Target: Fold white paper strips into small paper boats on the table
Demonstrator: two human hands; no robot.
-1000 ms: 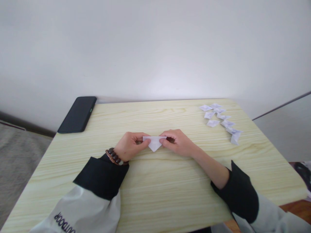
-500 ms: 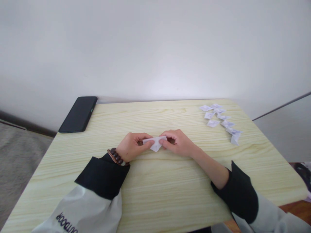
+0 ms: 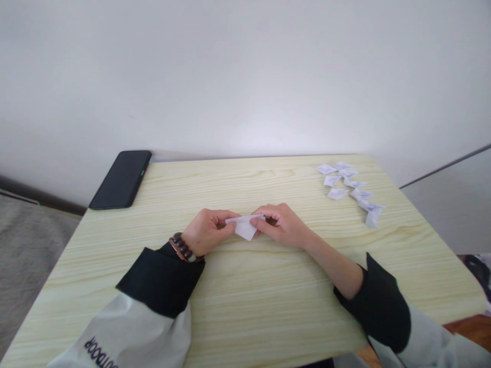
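Observation:
A small piece of folded white paper [image 3: 245, 228] is pinched between my two hands over the middle of the table. Its upper edge runs straight across and its lower part narrows to a blunt point. My left hand [image 3: 209, 231] grips the left corner, thumb on the near face and fingers behind. On the right corner, my right hand [image 3: 282, 225] pinches in the same way, its thumb lying over the paper. The fingertips behind the sheet are hidden.
Several small folded paper pieces [image 3: 337, 193] lie in a loose cluster at the back right of the wood-grain table [image 3: 245, 296]. A dark phone or tablet [image 3: 121, 180] rests at the back left corner. Behind the table stands a white wall [image 3: 245, 76].
My left thumb has slid outward along the paper, so more of its face shows. The paper's lower part now looks wider. Both hands stay in nearly the same place.

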